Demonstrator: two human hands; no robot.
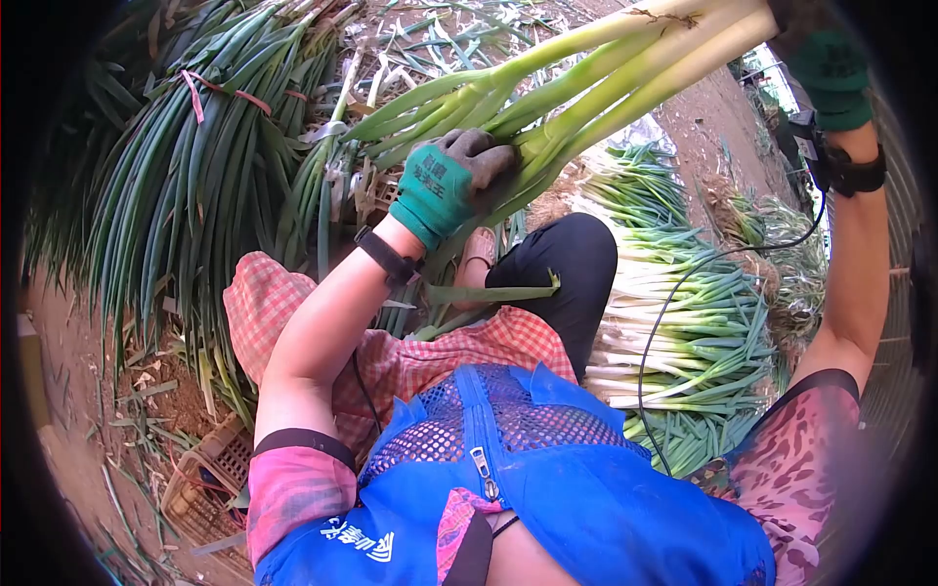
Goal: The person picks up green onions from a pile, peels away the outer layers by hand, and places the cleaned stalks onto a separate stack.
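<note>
A bunch of long green onions (625,73) stretches across the top of the view, white ends to the upper right and green leaves to the lower left. My left hand (454,181), in a green glove with dark, dirty fingers, is wrapped round the leafy part. At the white end is my right hand (829,68), gloved the same way; its fingers are closed there, partly lost in the dark edge of the view. Thin brown roots (664,18) show on one stalk. A cut leaf (493,291) lies across my lap.
Stripped green onions (674,322) lie in stacked rows to the right of my knee. A large heap of leafy onions (186,176), tied with pink string, stands at left. A plastic basket (210,479) sits lower left. A black cable (655,342) runs from my right wrist.
</note>
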